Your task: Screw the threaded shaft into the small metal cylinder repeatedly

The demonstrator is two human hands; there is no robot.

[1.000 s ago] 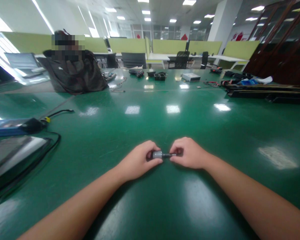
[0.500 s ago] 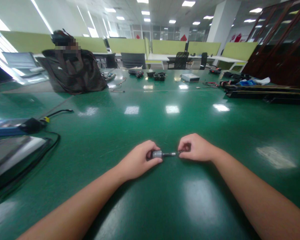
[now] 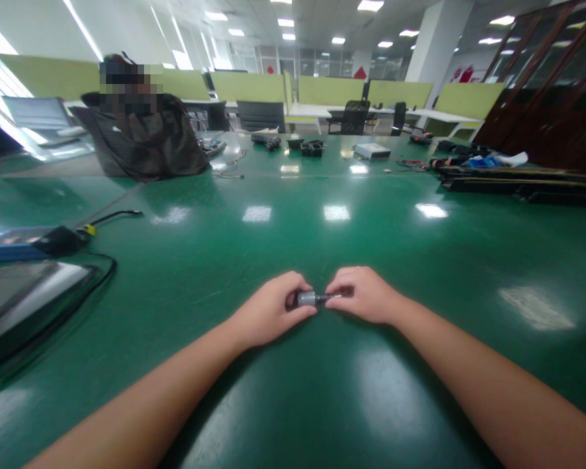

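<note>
My left hand (image 3: pixel 273 309) is closed around the back of a small grey cylindrical tool (image 3: pixel 306 298), held low over the green table. A thin dark shaft (image 3: pixel 321 299) sticks out of the tool's right end. On that shaft the thumb and fingers of my right hand (image 3: pixel 364 294) are pinched, close beside the grey cylinder. A bit of the shaft shows between its fingertips and palm. Whether a small part sits on the shaft under the right fingers I cannot make out. The tool's rear end is hidden in my left palm.
A blue device (image 3: pixel 14 244) with a black cable and a flat grey-white panel (image 3: pixel 34 293) lie at the left. A dark bag (image 3: pixel 146 140) stands at the far left. Electronics, a silver box (image 3: pixel 372 151) and long black strips (image 3: pixel 522 181) lie along the back and right.
My right hand has moved left along the shaft, from its tip to near the grey cylinder. My left hand stays in nearly the same place, still gripping.
</note>
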